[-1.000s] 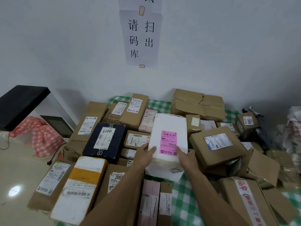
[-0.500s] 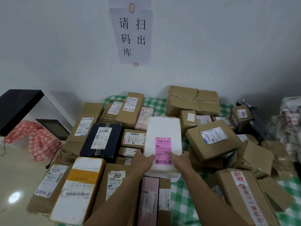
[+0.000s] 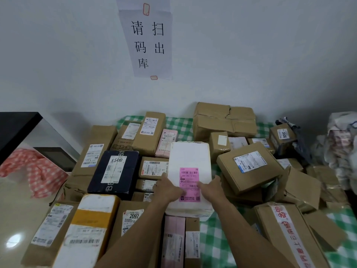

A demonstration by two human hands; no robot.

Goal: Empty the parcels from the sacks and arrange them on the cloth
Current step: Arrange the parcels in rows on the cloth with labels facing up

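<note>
Fingers [image 3: 216,179] of left hand [image 3: 167,188] and right hand [image 3: 210,188] flat atop white parcel [image 3: 189,154] | earlier gripped its sides | parcel lowered

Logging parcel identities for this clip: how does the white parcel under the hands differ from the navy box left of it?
The white parcel bears a pink label; the navy box bears a white one with handwriting. The left hand and right hand rest on the white parcel; nothing touches the navy box. Both lie label-up among brown cartons.
</note>
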